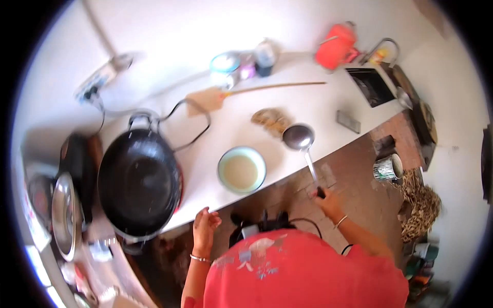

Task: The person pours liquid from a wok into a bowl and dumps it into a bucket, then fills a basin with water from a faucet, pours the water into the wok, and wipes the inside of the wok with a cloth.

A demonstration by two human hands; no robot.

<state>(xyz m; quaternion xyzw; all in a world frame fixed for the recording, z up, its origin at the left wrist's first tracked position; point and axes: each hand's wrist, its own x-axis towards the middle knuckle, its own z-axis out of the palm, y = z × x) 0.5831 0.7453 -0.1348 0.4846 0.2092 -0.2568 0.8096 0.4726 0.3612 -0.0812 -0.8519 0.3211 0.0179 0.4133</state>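
The right hand (331, 203) is closed round the dark handle end of a metal ladle (298, 137), whose round bowl lies ahead of that hand and slightly to its left, over the desk (221, 131); whether it touches the surface cannot be told. The left hand (205, 228) is half open, its fingers loosely curled and apart, beside the near edge of the desk.

Ahead of the left hand and to its right, between the two hands, an enamel-like bowl (241, 169) with a dark rim holds a pale cream-coloured content. Forward and to the left of the left hand stands a deep black wok (146, 179), its looped handle pointing away; a black cord (208, 123) curves beside it.

Just beyond the ladle's bowl, farther from the right hand, lies a blurred brown lump (271, 121). Ahead of the right hand and a little to its right is a small grey rectangular block (348, 121), and beyond that a dark sink (371, 86). Well ahead of both hands lies a flat-headed, long-sticked swatter (205, 101).
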